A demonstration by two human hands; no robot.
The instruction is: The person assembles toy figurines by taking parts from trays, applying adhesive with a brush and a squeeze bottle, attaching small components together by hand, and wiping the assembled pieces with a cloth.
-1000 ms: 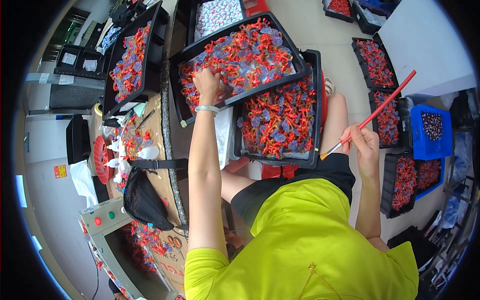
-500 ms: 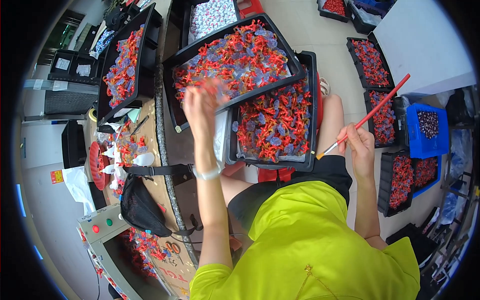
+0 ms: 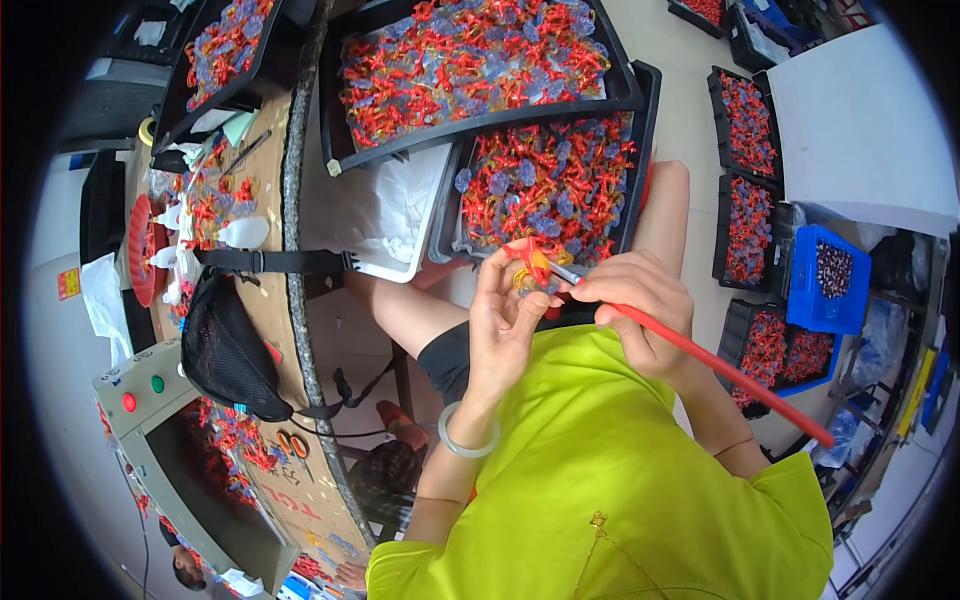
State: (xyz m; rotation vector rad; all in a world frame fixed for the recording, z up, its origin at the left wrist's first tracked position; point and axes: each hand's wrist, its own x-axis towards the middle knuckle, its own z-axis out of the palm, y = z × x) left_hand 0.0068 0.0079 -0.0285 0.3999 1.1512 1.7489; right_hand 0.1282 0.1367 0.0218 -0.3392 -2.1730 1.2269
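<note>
In front of my lap, my left hand (image 3: 503, 325) pinches a small red plastic figurine (image 3: 536, 258) with yellow and bluish translucent parts. My right hand (image 3: 645, 305) is closed round a long red-handled paintbrush (image 3: 725, 372). The brush's tip meets the figurine between both hands; the exact contact is too small to make out. Just beyond my hands a black tray (image 3: 643, 150) is filled with similar red, yellow and blue figurines. Another tilted black tray (image 3: 480, 128), also covered with them, lies partly across it.
A white bin (image 3: 425, 220) with plastic lining stands left of the trays. The workbench (image 3: 275, 190) at left carries white bottles (image 3: 243, 233), a black mesh bag (image 3: 232, 345) and a grey machine (image 3: 145, 385). Stacked trays (image 3: 722, 215) and a blue bin (image 3: 800, 290) stand on the right.
My left hand has come back from the upper tray toward my lap with a figurine. My right hand has moved left, bringing the brush to it. The view has shifted.
</note>
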